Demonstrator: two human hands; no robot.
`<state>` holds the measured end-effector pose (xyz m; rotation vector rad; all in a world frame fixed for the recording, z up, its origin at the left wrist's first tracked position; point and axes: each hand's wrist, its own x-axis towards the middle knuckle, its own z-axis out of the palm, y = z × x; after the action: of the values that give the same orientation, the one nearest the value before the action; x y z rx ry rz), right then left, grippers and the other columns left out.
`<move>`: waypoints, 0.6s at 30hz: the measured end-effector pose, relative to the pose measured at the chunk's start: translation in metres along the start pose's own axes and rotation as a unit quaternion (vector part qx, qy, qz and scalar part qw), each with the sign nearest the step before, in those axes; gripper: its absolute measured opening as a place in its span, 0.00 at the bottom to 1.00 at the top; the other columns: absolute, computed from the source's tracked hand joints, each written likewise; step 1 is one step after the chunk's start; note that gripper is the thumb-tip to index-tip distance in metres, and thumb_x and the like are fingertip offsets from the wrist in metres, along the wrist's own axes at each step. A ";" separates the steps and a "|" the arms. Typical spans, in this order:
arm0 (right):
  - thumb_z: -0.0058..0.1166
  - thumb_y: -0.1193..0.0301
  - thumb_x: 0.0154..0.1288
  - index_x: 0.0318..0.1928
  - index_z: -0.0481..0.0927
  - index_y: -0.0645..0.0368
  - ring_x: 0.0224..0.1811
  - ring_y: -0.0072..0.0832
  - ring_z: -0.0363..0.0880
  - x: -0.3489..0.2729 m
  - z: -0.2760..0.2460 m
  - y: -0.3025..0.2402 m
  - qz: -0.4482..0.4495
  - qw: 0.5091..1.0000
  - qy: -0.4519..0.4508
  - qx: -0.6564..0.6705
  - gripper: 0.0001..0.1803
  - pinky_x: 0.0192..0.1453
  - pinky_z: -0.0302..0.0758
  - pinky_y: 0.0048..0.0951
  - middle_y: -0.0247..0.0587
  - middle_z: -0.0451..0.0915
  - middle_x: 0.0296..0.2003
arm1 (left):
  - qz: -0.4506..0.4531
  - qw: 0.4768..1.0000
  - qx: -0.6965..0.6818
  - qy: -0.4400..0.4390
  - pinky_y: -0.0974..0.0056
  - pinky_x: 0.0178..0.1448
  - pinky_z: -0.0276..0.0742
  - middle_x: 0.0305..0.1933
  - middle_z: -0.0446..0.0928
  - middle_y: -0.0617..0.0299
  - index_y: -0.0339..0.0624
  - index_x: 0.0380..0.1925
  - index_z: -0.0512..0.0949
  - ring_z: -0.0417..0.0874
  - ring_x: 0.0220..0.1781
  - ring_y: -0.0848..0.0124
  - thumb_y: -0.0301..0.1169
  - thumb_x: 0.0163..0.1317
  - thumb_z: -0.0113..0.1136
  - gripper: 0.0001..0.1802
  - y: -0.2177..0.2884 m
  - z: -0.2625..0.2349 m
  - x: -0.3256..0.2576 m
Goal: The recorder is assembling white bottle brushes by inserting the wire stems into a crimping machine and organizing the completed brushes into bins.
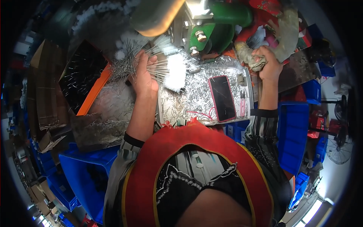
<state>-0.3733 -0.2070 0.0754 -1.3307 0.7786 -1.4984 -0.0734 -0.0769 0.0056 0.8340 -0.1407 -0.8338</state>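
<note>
My left hand [145,77] is closed around a bundle of thin wire-stemmed brushes [157,70]. Their bright white bristle ends [176,73] point right, over the tray, while more loose wire stems fan out to the left behind my fingers. To the right of the green machine [206,38], my right hand [270,64] has its fingers curled against a crumpled, dirty greyish cloth [250,57]. Whether that cloth is a rag or a work glove cannot be made out.
A shallow tray [196,102] strewn with metal wire clippings holds a red-cased phone [223,98] and pink-handled pliers [242,104]. Farther left is a black box with an orange edge [94,92]. Blue bins [293,132] stand at both sides; a lamp [157,17] hangs overhead.
</note>
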 end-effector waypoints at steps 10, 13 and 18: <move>0.54 0.77 0.44 0.22 0.74 0.67 0.17 0.28 0.73 0.013 0.010 -0.048 0.102 0.992 0.022 -0.077 0.05 0.23 0.71 0.27 0.41 0.73 0.17 | 0.000 1.000 0.000 0.027 0.65 0.44 0.72 0.37 0.72 0.60 0.38 0.41 0.69 0.75 0.36 0.69 0.27 0.56 0.53 0.12 0.002 0.007 -0.001; 0.54 0.78 0.44 0.22 0.73 0.67 0.18 0.27 0.74 0.003 0.010 -0.024 0.027 0.997 0.044 -0.064 0.05 0.24 0.71 0.26 0.40 0.73 0.17 | -0.003 1.000 -0.012 0.028 0.65 0.45 0.72 0.36 0.72 0.60 0.38 0.41 0.69 0.75 0.37 0.69 0.27 0.56 0.53 0.12 0.001 0.005 0.000; 0.54 0.78 0.45 0.25 0.74 0.68 0.21 0.27 0.74 -0.003 0.001 0.024 -0.180 0.978 -0.035 -0.095 0.05 0.25 0.71 0.24 0.42 0.74 0.20 | -0.034 0.999 -0.031 0.008 0.63 0.45 0.73 0.36 0.73 0.59 0.38 0.41 0.69 0.75 0.38 0.68 0.27 0.55 0.54 0.13 0.005 0.002 0.005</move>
<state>-0.3668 -0.2121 0.0532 -1.7297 0.6722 -1.6771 -0.0684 -0.0796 0.0096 0.7916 -0.0721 -0.8917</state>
